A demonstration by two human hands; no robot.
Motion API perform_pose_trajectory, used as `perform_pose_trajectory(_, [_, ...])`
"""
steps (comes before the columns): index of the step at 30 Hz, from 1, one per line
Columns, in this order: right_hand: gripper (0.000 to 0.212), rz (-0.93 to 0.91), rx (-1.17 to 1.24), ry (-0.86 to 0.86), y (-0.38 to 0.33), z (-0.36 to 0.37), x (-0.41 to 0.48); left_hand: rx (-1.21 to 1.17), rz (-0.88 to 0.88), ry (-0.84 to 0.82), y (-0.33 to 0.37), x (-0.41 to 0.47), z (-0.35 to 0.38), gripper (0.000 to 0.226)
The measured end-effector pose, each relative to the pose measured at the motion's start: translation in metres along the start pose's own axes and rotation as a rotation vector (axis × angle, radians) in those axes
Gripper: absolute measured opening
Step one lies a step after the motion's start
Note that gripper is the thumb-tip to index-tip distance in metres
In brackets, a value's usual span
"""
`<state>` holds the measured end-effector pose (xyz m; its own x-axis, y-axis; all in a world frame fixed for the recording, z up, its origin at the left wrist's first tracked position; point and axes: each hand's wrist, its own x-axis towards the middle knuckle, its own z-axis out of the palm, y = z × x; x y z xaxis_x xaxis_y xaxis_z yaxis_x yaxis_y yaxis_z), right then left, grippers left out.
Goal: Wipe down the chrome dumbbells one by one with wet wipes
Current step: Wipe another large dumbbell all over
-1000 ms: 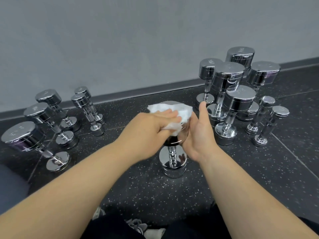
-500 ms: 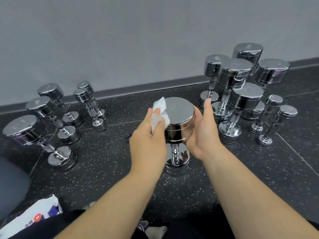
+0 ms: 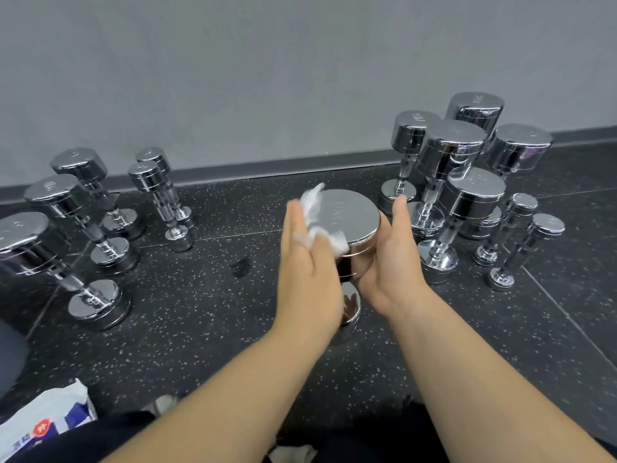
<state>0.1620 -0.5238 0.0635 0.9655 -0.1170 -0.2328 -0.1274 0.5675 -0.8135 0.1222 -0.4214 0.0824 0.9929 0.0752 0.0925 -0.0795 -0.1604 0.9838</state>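
A chrome dumbbell (image 3: 350,215) stands upright on the dark speckled floor in the middle of the head view. Its lower head (image 3: 350,305) shows between my wrists. My left hand (image 3: 303,279) holds a crumpled white wet wipe (image 3: 312,205) between thumb and fingers and presses it against the left side of the top head. My right hand (image 3: 394,262) cups the right side of that head, thumb pointing up, fingers hidden behind the chrome.
Several chrome dumbbells (image 3: 76,228) stand in a group at the left, and several more (image 3: 460,182) are packed close at the right, near my right hand. A wet wipes pack (image 3: 43,426) lies at the bottom left. A small wet spot (image 3: 240,267) marks the floor.
My left hand has slid the wipe off the top face to the left side of the dumbbell head. My right hand has kept its hold.
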Motion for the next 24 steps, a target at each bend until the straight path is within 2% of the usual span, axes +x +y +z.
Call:
perform_pose_trajectory(2, [0.069, -0.003, 0.006, -0.004, 0.001, 0.000, -0.001, -0.166, -0.019, 0.010, 0.009, 0.026, -0.009, 0.034])
perform_pose_trajectory(4, [0.070, -0.010, 0.008, -0.005, 0.003, -0.001, -0.001, -0.208, -0.062, 0.009, 0.010, 0.037, -0.012, 0.035])
perform_pose_trajectory(8, [0.069, -0.001, -0.033, 0.016, -0.001, 0.001, -0.003, 0.257, 0.063, -0.049, -0.002, 0.002, -0.006, 0.050])
perform_pose_trajectory(11, [0.069, 0.002, -0.078, 0.041, 0.000, 0.001, -0.001, 0.492, 0.197, -0.092, -0.013, -0.017, -0.003, 0.061])
perform_pose_trajectory(14, [0.063, 0.016, -0.087, 0.029, -0.003, 0.003, -0.006, 0.421, 0.296, 0.042, -0.018, -0.011, -0.007, 0.065])
perform_pose_trajectory(17, [0.032, -0.011, -0.117, 0.017, -0.011, 0.004, -0.016, 0.372, 0.315, 0.150, -0.013, -0.012, -0.011, 0.053])
perform_pose_trajectory(19, [0.022, -0.080, -0.176, 0.039, -0.019, 0.007, -0.026, 0.271, 0.257, 0.151, -0.004, -0.014, -0.017, 0.052])
perform_pose_trajectory(24, [0.029, -0.254, -0.348, 0.017, -0.027, 0.004, -0.049, 0.268, 0.267, 0.016, 0.011, -0.022, -0.024, 0.063])
